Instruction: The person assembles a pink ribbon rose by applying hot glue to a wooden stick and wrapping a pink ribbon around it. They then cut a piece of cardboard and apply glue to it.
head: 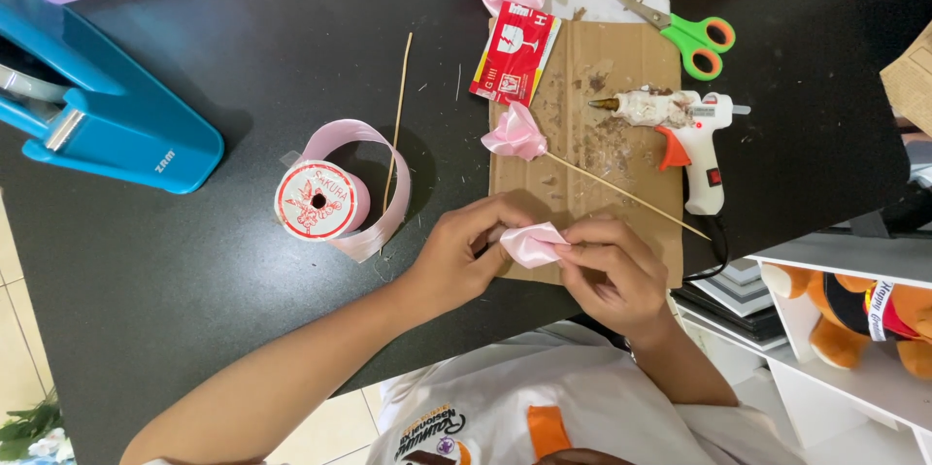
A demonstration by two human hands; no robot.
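Bare tabletop (194, 261) lies open left of the ribbon spool (318, 200); glue gun (691, 130) and skewered rosebud (517, 132) crowd the cardboard (621, 67).

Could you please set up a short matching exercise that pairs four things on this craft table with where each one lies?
Things:
1. scissors
2. glue gun
3. ribbon spool
4. tape dispenser

Places:
A. far left of the black table
B. top right, just off the cardboard's corner
C. right edge of the cardboard, nozzle pointing left
D. left of the cardboard, beside a thin stick

Pairs: 1-B, 2-C, 3-D, 4-A
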